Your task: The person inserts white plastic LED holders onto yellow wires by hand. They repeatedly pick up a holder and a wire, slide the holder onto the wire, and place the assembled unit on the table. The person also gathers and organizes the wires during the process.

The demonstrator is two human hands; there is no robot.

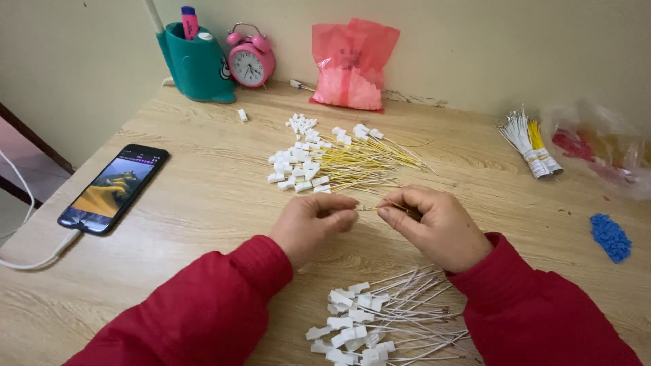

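the left hand (313, 222) and the right hand (434, 224) are meeting over the middle of the wooden bench (203, 203), both in red sleeves. the left hand is closing its fingertips on one end of a thin yellow wire (369, 208), and the right hand is pinching the other end between thumb and forefinger, so the wire is bridging the small gap between the two hands, just above the bench top. whether a connector is sitting inside the left fingers is too hidden to tell.

just beyond the hands, a pile of yellow wires with white plastic connectors (329, 163) is lying on the bench, with a few loose white connectors scattered at its far edge. close to the person, between the sleeves, a second pile of white wires with white connectors (380, 318) is lying fanned out.

to the left a black phone (114, 188) is lying face up with its screen lit, and a white cable is running off its near end. against the wall a teal pen holder (196, 64), a pink alarm clock (250, 61) and a red plastic bag (351, 64) are standing. on the right, taped bundles of white and yellow wires (530, 142) are lying beside a clear bag (600, 149), and a small heap of blue pieces (610, 237) is sitting near the right sleeve.
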